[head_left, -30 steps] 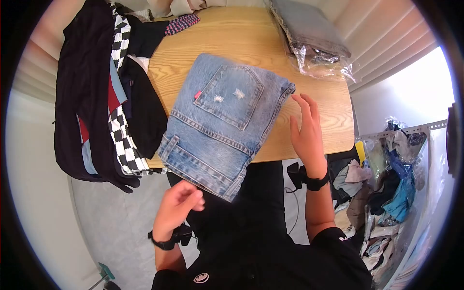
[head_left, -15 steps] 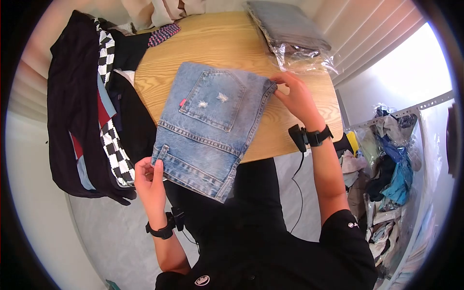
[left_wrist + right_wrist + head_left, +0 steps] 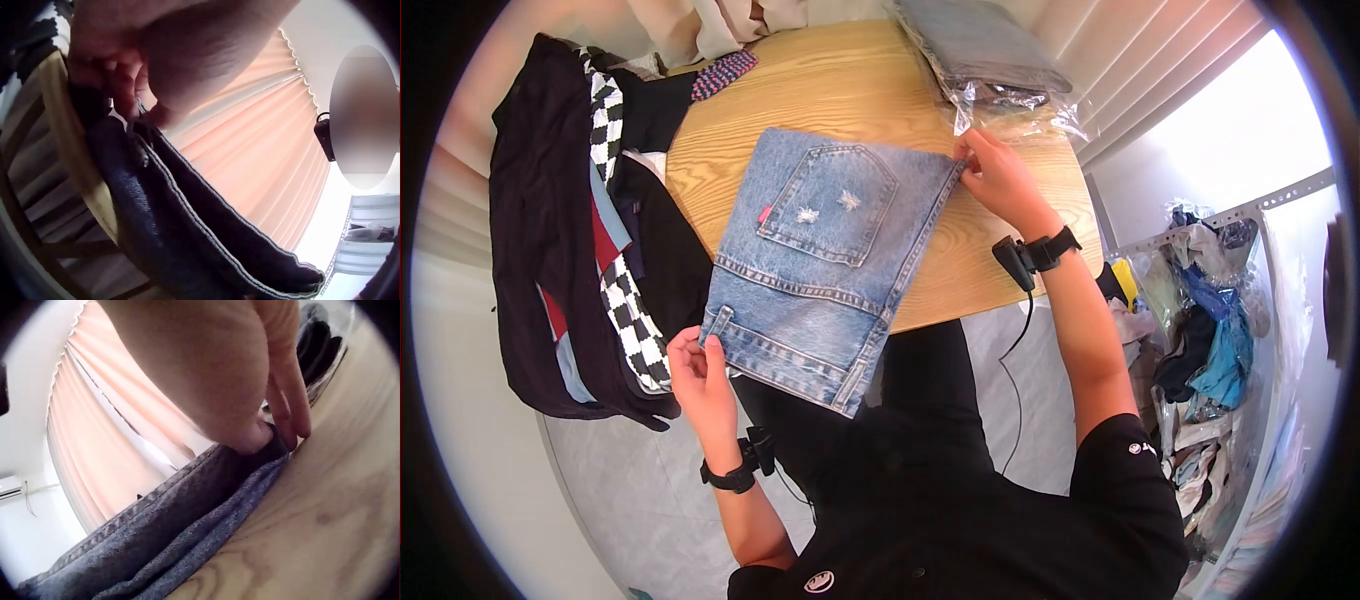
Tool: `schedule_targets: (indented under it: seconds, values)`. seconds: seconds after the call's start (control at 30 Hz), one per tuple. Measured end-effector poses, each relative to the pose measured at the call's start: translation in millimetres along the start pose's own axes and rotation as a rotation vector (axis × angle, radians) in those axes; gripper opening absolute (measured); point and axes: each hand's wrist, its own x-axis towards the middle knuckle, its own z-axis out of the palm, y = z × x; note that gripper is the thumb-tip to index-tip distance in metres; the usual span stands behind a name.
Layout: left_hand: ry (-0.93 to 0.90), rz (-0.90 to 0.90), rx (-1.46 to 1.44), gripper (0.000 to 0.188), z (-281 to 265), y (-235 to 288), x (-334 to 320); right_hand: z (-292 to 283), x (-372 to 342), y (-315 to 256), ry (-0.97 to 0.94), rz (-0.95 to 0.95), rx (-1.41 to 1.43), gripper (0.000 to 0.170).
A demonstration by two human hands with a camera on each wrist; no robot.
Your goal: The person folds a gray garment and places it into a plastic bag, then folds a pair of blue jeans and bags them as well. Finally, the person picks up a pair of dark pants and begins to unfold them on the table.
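Observation:
Folded blue jeans (image 3: 805, 278) lie back pocket up on the wooden table (image 3: 840, 75), their waistband hanging past the front edge over the person's lap. The pocket has two frayed white spots and a red tab. My left hand (image 3: 705, 390) pinches the left corner of the waistband between thumb and fingers; in the left wrist view the waistband (image 3: 206, 219) gapes in two layers below the fingertips. At the far right corner, my right hand (image 3: 1008, 185) pinches the folded edge. Close over the tabletop, its thumb and fingers grip the denim layers (image 3: 206, 519) in the right wrist view.
Dark garments (image 3: 550, 230) and a black-and-white checkered one (image 3: 635, 335) are heaped along the table's left side. Grey folded clothing in a clear plastic bag (image 3: 990, 50) lies at the back right. A rack of bagged clothes (image 3: 1210, 340) stands to the right.
My right hand, earlier loose beside the jeans, has taken hold of their far right corner. The left hand has moved left along the waistband and now pinches its corner.

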Motion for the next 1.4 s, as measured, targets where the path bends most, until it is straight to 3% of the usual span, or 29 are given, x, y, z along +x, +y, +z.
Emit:
schedule_targets:
  seconds: [0.07,0.13,0.2,0.27,0.3,0.33,0.37,0.43,0.47,0.5,0.57,0.63,0.7,0.77,0.83,0.87,0.93,1.03,1.17,1.23,1.27,1.33,1.37,1.4]
  values:
    - [-0.026,0.027,0.049,0.022,-1.7,4.5,-2.3,6.0,-0.4,5.5,0.026,-0.055,-0.084,0.022]
    - [-0.054,0.060,0.096,0.024,-4.1,2.7,-2.4,5.2,-2.1,8.5,0.045,-0.040,0.023,0.026]
    - [-0.069,0.249,0.234,0.030,-9.3,-5.9,-0.4,-0.1,-14.5,1.1,0.098,-0.014,0.040,0.027]
    - [-0.107,0.214,0.144,0.030,-8.8,0.4,-0.9,-4.5,-25.2,-17.9,0.149,0.003,0.061,0.029]
    - [-0.151,0.175,0.059,0.030,-8.1,5.7,-3.5,-5.8,-30.0,-33.2,0.119,-0.031,0.024,0.033]
    - [-0.194,0.005,-0.092,0.031,-6.1,11.2,-8.7,-7.6,-35.1,-49.3,0.088,-0.061,-0.015,0.037]
    - [-0.196,0.004,-0.090,0.031,-5.3,8.8,-13.4,-10.0,-41.1,-67.1,0.087,-0.059,-0.013,0.037]
    - [-0.269,0.021,-0.074,0.032,-5.0,6.2,-22.7,-14.3,-49.2,-99.5,-0.120,-0.129,0.055,0.044]
    - [-0.396,0.010,-0.046,0.037,-8.5,16.8,-27.1,-15.4,-48.1,-108.5,-0.124,-0.136,0.066,0.044]
    - [-0.384,0.010,-0.039,0.037,-17.3,28.1,-19.7,-16.4,-46.1,-115.6,-0.228,-0.185,0.085,0.047]
    - [-0.937,0.221,0.223,0.038,-31.0,56.3,5.9,-8.6,-40.3,-120.2,-0.338,-0.236,0.109,0.050]
    - [-0.803,0.416,0.313,0.033,-6.7,111.4,27.8,11.9,-25.1,-115.5,-0.367,-0.302,0.158,0.056]
    - [-0.819,0.674,0.422,0.042,37.1,135.4,51.2,38.8,-4.3,-106.4,-0.330,-0.296,0.110,0.056]
    - [-0.795,0.908,0.504,0.064,83.4,115.1,89.8,55.2,6.4,-93.2,-0.296,-0.292,0.062,0.057]
    - [-0.940,0.785,0.875,0.095,109.8,97.3,122.6,64.2,13.8,-78.8,-0.343,-0.181,-0.294,0.066]
    - [-0.934,0.786,0.878,0.095,115.9,90.5,132.4,63.6,16.6,-72.2,-0.339,-0.155,-0.349,0.078]
    - [-1.033,0.654,0.963,0.120,121.3,80.6,145.0,51.4,19.8,-65.0,-0.339,-0.077,-0.419,0.081]
    - [-1.011,0.657,0.963,0.128,119.4,71.6,149.3,44.3,18.2,-47.6,-0.308,0.039,-0.429,0.087]
    - [-0.957,0.598,0.948,0.123,108.4,68.3,140.8,45.8,17.2,-39.5,-0.266,0.054,-0.322,0.091]
    - [-0.861,0.635,0.916,0.105,99.5,59.8,134.0,52.9,14.1,-25.2,-0.206,0.045,-0.271,0.091]
    - [-0.868,0.622,0.921,0.105,88.8,54.5,129.4,53.7,11.6,-20.7,-0.141,0.034,-0.229,0.091]
    - [-0.858,0.538,0.691,0.084,57.9,48.6,113.2,37.5,-13.7,-24.3,-0.175,0.099,-0.045,0.090]
    - [-0.883,0.378,0.565,0.075,39.2,59.5,91.5,22.6,-31.4,-32.6,-0.201,0.160,0.124,0.090]
    - [-0.886,0.337,0.411,0.082,21.2,57.5,72.3,5.9,-52.9,-42.1,-0.249,0.089,0.187,0.091]
